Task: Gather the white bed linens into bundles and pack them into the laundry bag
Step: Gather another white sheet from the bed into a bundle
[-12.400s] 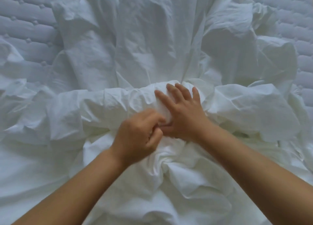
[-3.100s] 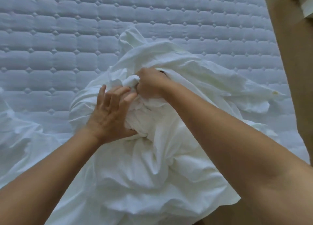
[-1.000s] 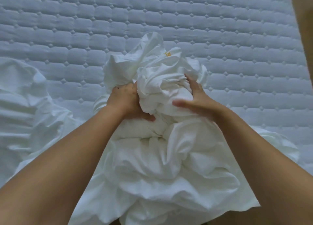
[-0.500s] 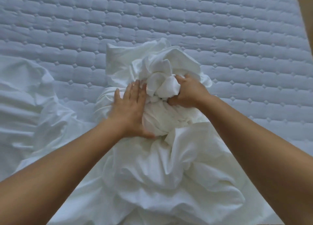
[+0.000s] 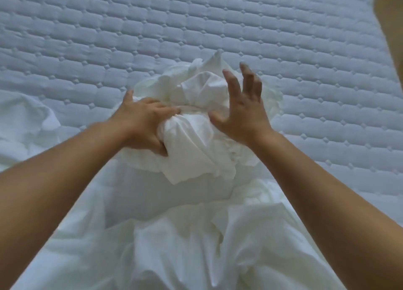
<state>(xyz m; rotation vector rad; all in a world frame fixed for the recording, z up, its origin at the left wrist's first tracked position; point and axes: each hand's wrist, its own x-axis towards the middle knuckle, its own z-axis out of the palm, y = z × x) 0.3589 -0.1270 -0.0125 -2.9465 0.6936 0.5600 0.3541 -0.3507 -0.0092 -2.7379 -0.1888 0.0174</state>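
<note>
From my head camera, looking down: the bundle (image 5: 199,86) of white linen sits on the quilted mattress (image 5: 196,23), about mid-bed and straight ahead of me. My left hand (image 5: 142,124) has its fingers and thumb curled into the bundle's left side, holding a twist of cloth. My right hand (image 5: 242,115) is wide open with the fingers spread and raised. Its palm is at the bundle's right flank, but I cannot tell whether it is pressing or just off the cloth.

The cloth is soft and light and has no stiffness, so I expect it to spring loose wherever it is not pinned. I judge the best hold is low on both sides, scooping under the wad rather than pinching its top folds. The loose sheet (image 5: 174,246) trailing towards me would drag if it is not tucked in first.

I count one bundle and one trailing spread of sheet, possibly the same piece. One more crumpled heap (image 5: 26,124) lies at the left edge. There is no laundry bag in sight.
</note>
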